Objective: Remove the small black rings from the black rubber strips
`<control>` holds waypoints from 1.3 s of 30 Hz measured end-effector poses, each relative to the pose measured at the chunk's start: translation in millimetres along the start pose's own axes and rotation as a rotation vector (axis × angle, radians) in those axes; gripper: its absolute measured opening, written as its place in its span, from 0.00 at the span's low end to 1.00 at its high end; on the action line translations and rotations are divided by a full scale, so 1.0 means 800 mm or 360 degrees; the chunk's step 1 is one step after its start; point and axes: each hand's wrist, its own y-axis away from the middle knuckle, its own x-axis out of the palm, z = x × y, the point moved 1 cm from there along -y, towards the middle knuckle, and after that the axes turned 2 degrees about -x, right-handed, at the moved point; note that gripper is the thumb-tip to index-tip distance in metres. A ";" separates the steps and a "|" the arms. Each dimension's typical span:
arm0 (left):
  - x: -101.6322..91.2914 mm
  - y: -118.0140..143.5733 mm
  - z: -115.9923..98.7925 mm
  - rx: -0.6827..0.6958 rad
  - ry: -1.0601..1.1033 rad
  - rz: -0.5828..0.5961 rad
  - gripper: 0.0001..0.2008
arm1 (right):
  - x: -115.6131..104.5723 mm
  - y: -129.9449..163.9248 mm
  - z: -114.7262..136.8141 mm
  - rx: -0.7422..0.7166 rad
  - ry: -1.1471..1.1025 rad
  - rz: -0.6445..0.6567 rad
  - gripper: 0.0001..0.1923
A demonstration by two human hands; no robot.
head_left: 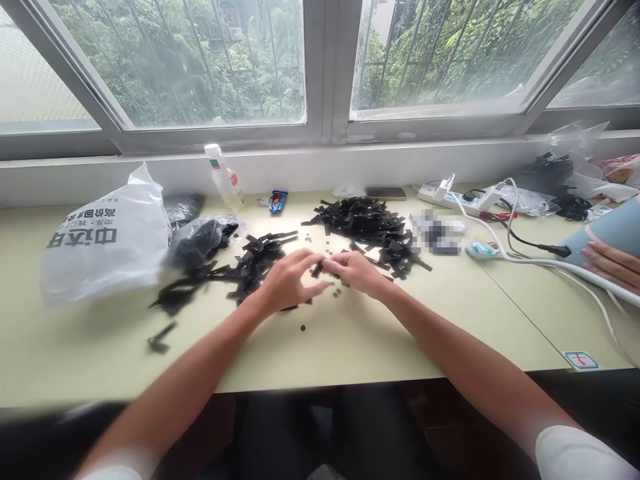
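Lying in loose, tangled heaps on the smooth, pale yellow-green tabletop (pixel 350 353), flat black strips make a left pile (pixel 255 263) and a larger right pile (pixel 360 223), their short, straight pieces crossing at every angle. Small, round, dark discs (pixel 337 292) are scattered between the two, with a lone black disc (pixel 303 327) nearer the table's front edge. A crinkled white plastic bag (pixel 105 247) with dark printing bulges at the left; beside the left pile sits a clear plastic bag (pixel 197 241) with dark contents. The clear bottle (pixel 225 177) has a white cap.

The black strip (pixel 317 270) in hand is short, narrow and matte, slanting just above the table between the piles; its finer details are too small to tell. The right hand (pixel 359 272) pinches its upper end between thumb and forefinger. The left hand (pixel 285 280) is half spread, its thumb well apart from its curved fingers, with fingertips close to the strip; whether they press on it I cannot tell.
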 end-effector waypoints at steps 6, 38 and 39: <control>0.010 0.003 0.006 -0.0078 0.0083 0.0032 0.11 | 0.000 -0.001 -0.006 0.0047 -0.0041 0.0131 0.25; 0.018 0.008 -0.013 -0.0665 0.0576 -0.0100 0.15 | 0.024 0.001 -0.002 -0.0479 0.0602 -0.0460 0.18; 0.017 0.008 -0.012 -0.0675 0.0600 -0.0093 0.15 | 0.024 0.001 0.000 -0.0479 0.0591 -0.0457 0.19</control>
